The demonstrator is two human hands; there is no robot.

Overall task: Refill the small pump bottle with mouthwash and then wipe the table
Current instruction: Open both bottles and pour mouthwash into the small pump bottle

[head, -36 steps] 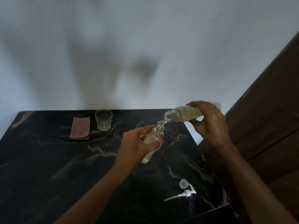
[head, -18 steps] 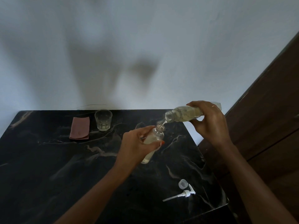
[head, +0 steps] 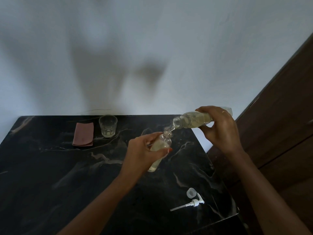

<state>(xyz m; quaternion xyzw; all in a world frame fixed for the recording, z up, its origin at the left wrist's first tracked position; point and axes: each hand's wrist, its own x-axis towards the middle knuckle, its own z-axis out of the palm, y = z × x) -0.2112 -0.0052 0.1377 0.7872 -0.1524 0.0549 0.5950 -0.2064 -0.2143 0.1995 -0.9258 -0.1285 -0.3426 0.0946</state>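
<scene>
- A black marble table (head: 50, 184) stands against a pale wall (head: 152, 48).
- Toward the far left of the table lies a folded pinkish cloth (head: 83, 134), flat on the stone.
- Just to the right of the cloth stands an upright clear glass (head: 108, 125) with a little liquid at the bottom.
- Near the middle, the left hand (head: 142, 155) is wrapped around the small pump bottle (head: 161, 144), thumb on one side and fingers curled on the other. The bottle is held tilted above the table, its open neck pointing up and to the right.
- The small bottle has no pump on it and holds pale yellowish liquid through most of its body.
- A thin stream of mouthwash (head: 170, 130) runs into that neck from the mouth of the large bottle (head: 191, 122), which lies almost level in the air, mouth toward the left.
- The right hand (head: 221, 129) grips the large bottle around its rear half, fingers curled over the top.
- Nearer me, by the table's right edge, a small clear cap (head: 191, 192) sits on the stone, and the white pump head (head: 194, 203) lies on its side right beside it, tube pointing left.
- Dark wooden panelling (head: 279, 133) fills the right.
</scene>
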